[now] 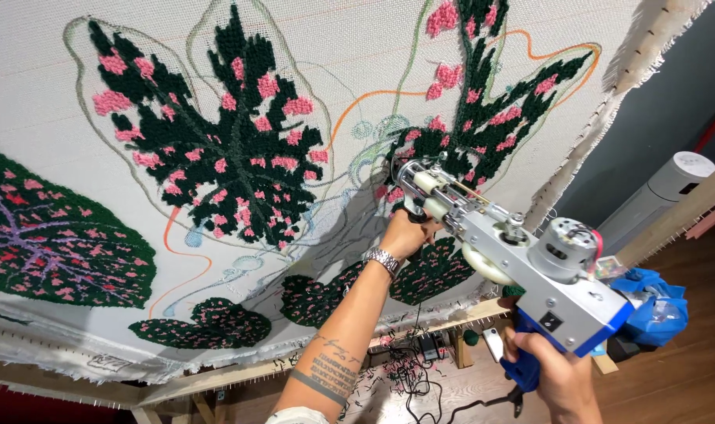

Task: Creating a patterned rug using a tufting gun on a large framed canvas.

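1. My left hand [404, 234] is closed around the front grip of the tufting gun [514, 259], right at its nose.
2. My right hand [560, 377] is wrapped around the blue rear handle, low and near me.
3. The gun's long axis runs from lower right up to upper left, its tip touching the stretched cloth [357, 63] beside a dark green, pink-flecked leaf [483, 133].
4. My left hand is the one nearer the cloth.
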